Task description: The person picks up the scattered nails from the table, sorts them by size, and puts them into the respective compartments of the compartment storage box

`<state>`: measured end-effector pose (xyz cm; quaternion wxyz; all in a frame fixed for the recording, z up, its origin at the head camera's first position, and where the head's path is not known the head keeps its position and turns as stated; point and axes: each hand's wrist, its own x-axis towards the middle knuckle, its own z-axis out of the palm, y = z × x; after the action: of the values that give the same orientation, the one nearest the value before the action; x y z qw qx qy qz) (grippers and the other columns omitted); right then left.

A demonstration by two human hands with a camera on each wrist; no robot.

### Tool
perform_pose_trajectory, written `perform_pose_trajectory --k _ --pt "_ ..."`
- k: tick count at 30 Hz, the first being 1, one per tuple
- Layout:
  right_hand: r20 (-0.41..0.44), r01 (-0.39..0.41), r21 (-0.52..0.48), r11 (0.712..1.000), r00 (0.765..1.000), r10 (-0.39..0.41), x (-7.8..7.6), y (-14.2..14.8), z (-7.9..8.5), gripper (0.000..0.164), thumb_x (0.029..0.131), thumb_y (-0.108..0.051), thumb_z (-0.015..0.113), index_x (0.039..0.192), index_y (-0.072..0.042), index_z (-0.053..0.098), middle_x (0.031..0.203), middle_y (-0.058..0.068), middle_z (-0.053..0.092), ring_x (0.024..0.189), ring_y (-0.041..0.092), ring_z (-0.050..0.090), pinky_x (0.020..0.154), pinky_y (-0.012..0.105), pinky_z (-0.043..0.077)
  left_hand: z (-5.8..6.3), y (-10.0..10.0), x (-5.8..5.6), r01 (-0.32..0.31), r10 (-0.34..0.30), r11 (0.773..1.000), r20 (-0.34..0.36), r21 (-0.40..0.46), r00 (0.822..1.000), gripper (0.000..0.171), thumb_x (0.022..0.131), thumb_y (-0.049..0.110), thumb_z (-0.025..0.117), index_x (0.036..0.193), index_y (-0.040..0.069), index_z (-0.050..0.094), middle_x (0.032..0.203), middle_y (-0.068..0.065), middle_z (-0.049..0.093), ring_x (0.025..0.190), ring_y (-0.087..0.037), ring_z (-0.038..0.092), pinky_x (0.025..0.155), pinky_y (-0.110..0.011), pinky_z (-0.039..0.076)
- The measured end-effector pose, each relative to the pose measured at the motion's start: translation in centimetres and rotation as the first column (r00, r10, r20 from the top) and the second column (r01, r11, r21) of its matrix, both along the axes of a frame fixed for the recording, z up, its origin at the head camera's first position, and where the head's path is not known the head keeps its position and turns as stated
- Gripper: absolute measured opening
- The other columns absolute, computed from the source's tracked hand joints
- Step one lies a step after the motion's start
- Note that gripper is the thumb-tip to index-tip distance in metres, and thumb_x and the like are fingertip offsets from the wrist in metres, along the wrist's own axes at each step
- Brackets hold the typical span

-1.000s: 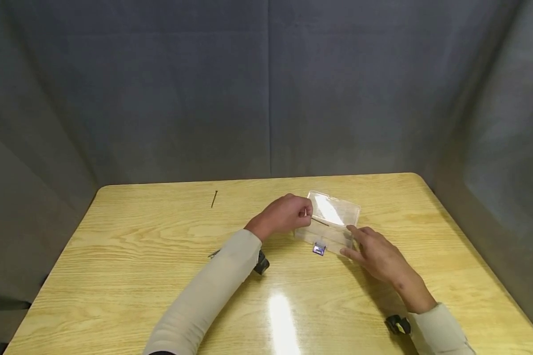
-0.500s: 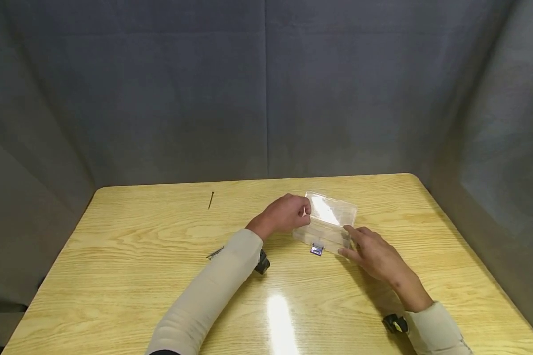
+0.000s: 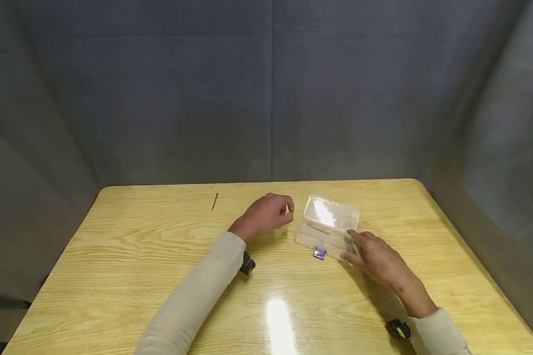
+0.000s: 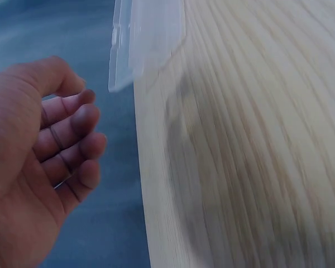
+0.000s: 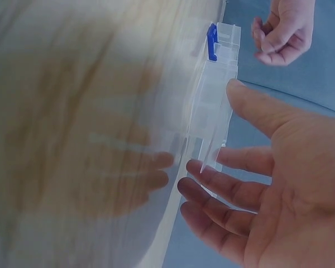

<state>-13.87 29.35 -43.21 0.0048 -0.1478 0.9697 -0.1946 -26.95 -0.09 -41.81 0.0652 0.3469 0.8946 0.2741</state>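
Note:
My left hand (image 3: 266, 213) hovers over the table just left of a clear plastic box (image 3: 304, 237), its fingers loosely curled with nothing between them. The box stands with its lid (image 3: 339, 215) raised at the back and a blue latch (image 3: 319, 253) at the front. A thin nail-like piece (image 3: 318, 228) lies along its rear compartment. At the box's right end, my right hand (image 3: 379, 259) rests its thumb near the front edge and its index finger by the lid's hinge. In the right wrist view, the other fingers (image 5: 229, 220) spread loosely beside the box.
A single dark nail (image 3: 215, 201) lies on the wooden table (image 3: 137, 276) toward the back left. Grey curtains (image 3: 182, 98) surround the table's back and sides. Each wrist carries a small black camera, such as the left one (image 3: 247, 264).
My left hand has let go of the thin nail-like piece in the box and drawn back leftward. Small metal pieces seen earlier by the left sleeve are now hidden. My right hand stays put.

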Motion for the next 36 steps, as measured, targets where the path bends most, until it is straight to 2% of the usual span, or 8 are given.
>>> perform_pose_trajectory --k 5,12,17,21,28,36 --pt "-0.01 0.003 0.003 1.0 1.0 -0.003 0.0 0.4 0.1 0.067 0.099 -0.032 0.07 0.147 0.008 0.047 0.127 0.03 0.059 0.101 0.037 0.062 0.077 0.055 0.052 -0.3 -1.4 -0.6 -0.035 0.035 0.999 0.005 0.008 0.999 0.01 0.102 0.018 0.058 0.104 0.015 0.067 0.063 0.005 0.046 0.055 -0.009 0.036 0.059 -0.029 0.034" --pt "-0.008 0.007 0.007 1.0 1.0 -0.007 -0.1 0.6 0.0 0.066 0.099 -0.032 0.07 0.147 0.008 0.048 0.127 0.029 0.059 0.104 0.038 0.063 0.08 0.057 0.052 -0.7 -4.0 -0.8 -0.093 0.091 0.995 0.053 0.045 0.994 0.011 0.101 0.015 0.058 0.108 0.014 0.068 0.063 0.004 0.047 0.053 -0.009 0.034 0.057 -0.028 0.033" --pt "-0.016 0.003 0.004 1.0 1.0 -0.003 -0.2 0.6 0.1 0.065 0.099 -0.031 0.07 0.146 0.008 0.049 0.126 0.029 0.06 0.103 0.038 0.063 0.079 0.057 0.052 -0.5 -6.0 -0.8 -0.126 0.122 0.989 0.064 0.072 0.99 0.013 0.102 0.015 0.057 0.109 0.012 0.067 0.061 0.002 0.044 0.052 -0.011 0.031 0.057 -0.031 0.032" --pt "-0.018 0.001 0.009 1.0 1.0 -0.001 -0.2 0.6 0.1 0.065 0.098 -0.032 0.071 0.145 0.008 0.05 0.124 0.029 0.06 0.102 0.039 0.063 0.08 0.057 0.052 -0.2 -7.3 -0.7 -0.162 0.157 0.984 0.072 0.071 0.985 0.014 0.103 0.015 0.056 0.108 0.011 0.068 0.062 0.001 0.047 0.05 -0.012 0.036 0.056 -0.032 0.034" --pt "-0.027 0.005 0.012 1.0 1.0 -0.005 0.0 0.8 0.3 0.064 0.098 -0.032 0.072 0.144 0.008 0.051 0.123 0.028 0.061 0.102 0.038 0.063 0.08 0.057 0.052 -0.1 -8.5 -1.1 -0.22 0.22 0.974 0.019 0.05 0.975 0.011 0.101 0.016 0.057 0.1 0.013 0.068 0.066 0.0 0.052 0.054 -0.014 0.041 0.058 -0.033 0.036" --pt "-0.015 0.009 0.006 1.0 1.0 -0.009 0.2 1.1 0.2 0.065 0.098 -0.031 0.071 0.145 0.008 0.05 0.124 0.028 0.061 0.101 0.037 0.064 0.079 0.056 0.052 -0.8 -10.2 -1.6 -0.313 0.313 0.95 -0.009 0.009 0.95 0.008 0.097 0.018 0.063 0.095 0.014 0.069 0.078 0.0 0.06 0.062 -0.017 0.048 0.061 -0.036 0.04"
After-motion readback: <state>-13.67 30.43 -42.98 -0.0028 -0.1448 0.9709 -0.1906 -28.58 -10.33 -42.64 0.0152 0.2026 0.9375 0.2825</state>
